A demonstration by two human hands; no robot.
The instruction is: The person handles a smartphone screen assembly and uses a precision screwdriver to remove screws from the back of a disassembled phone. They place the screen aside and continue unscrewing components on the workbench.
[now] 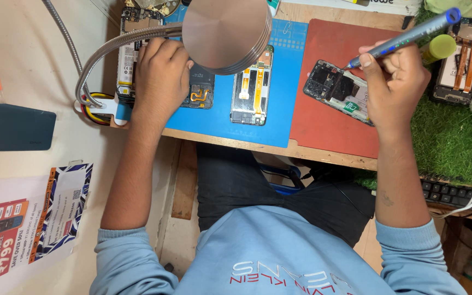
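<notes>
The right hand (pixel 397 82) is closed in a pen-style grip on a slim blue-and-grey precision screwdriver (pixel 405 37), whose tip rests on the upper edge of an opened black smartphone with its circuit board exposed (pixel 338 90). That phone lies on a rust-red rubber mat (pixel 323 128) on the wooden desk (pixel 331 157), its long axis running diagonally from upper left down to lower right, where its end disappears under the right hand's palm. The screwdriver slants up and to the right, away from the phone. The left hand (pixel 162 76) is well apart across a blue work mat (pixel 279 117), curled over a dark phone part (pixel 200 90) just beneath the round metal head of a gooseneck lamp (pixel 226 33) (whether those fingers actually pinch anything I cannot tell). Between the hands lies another opened phone with an orange ribbon cable (pixel 252 87), upright and untouched. The right hand is clearly the nearer one.
</notes>
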